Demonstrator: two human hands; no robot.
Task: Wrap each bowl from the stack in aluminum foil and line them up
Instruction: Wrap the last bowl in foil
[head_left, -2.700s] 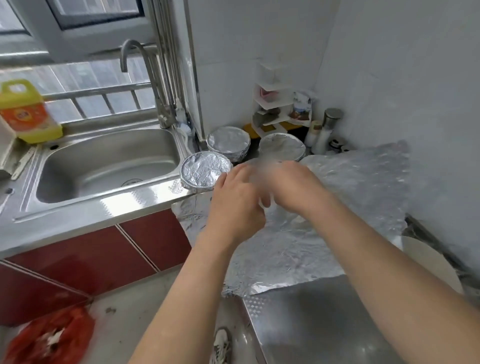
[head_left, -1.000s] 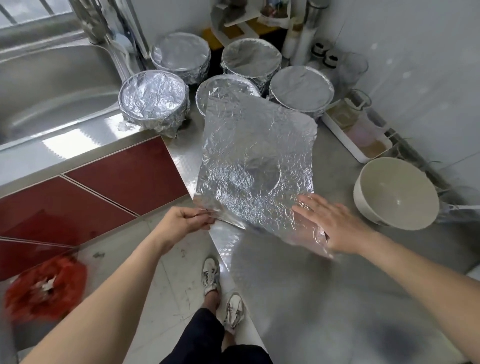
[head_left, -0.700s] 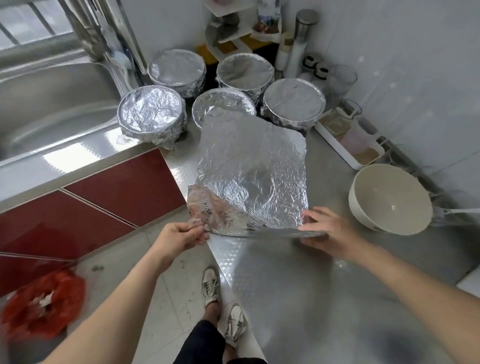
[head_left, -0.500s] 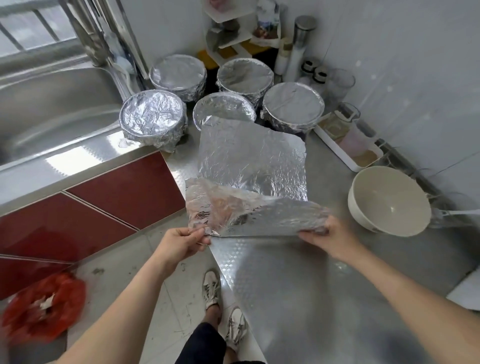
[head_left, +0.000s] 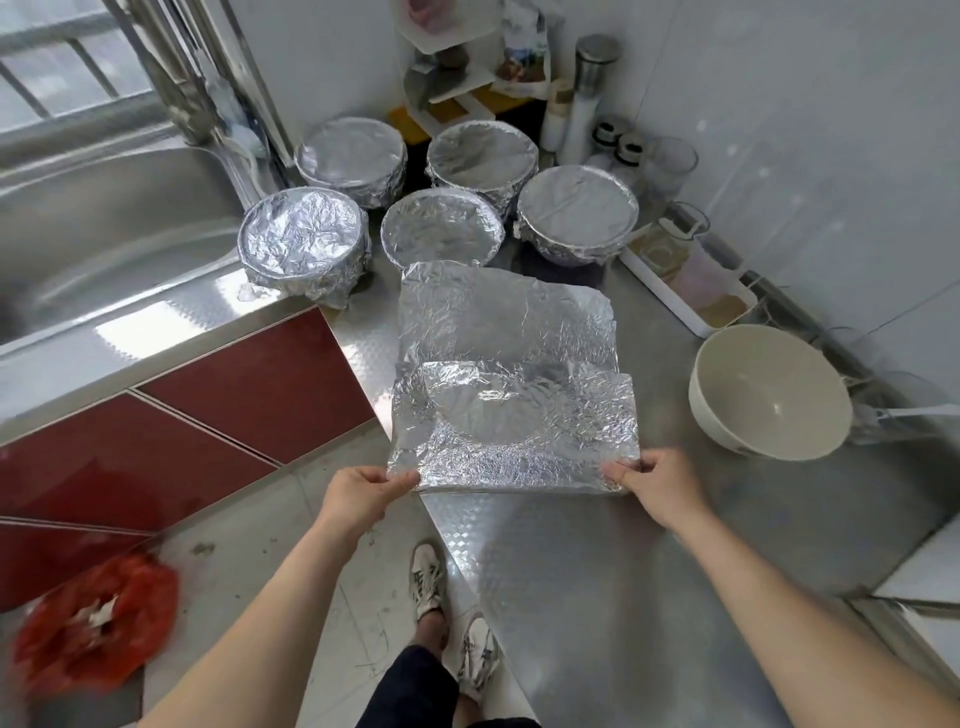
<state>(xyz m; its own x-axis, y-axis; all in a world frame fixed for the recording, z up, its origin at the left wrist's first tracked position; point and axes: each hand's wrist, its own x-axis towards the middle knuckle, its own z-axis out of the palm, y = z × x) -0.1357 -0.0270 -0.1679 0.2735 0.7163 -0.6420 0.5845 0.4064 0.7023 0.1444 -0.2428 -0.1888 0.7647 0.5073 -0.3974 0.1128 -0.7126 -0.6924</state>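
A crinkled sheet of aluminum foil (head_left: 511, 364) lies on the steel counter, its near part folded back over itself with a round bowl imprint showing. My left hand (head_left: 363, 493) pinches the fold's near left corner and my right hand (head_left: 657, 483) pinches the near right corner. Several foil-wrapped bowls (head_left: 441, 228) stand grouped behind the sheet, near the sink corner. One bare cream bowl (head_left: 769, 389) sits upright at the right, apart from both hands.
A steel sink (head_left: 104, 218) with a faucet lies at the left. A white tray (head_left: 691, 291) with jars runs along the right wall, and bottles and a small shelf (head_left: 467, 78) fill the back corner. Below the counter edge are red cabinet doors, a red bag on the floor and my feet.
The foil sheet was spread flat on the counter; both hands took its near corners and folded the near part back over the rest. The view tilted down from the sink.
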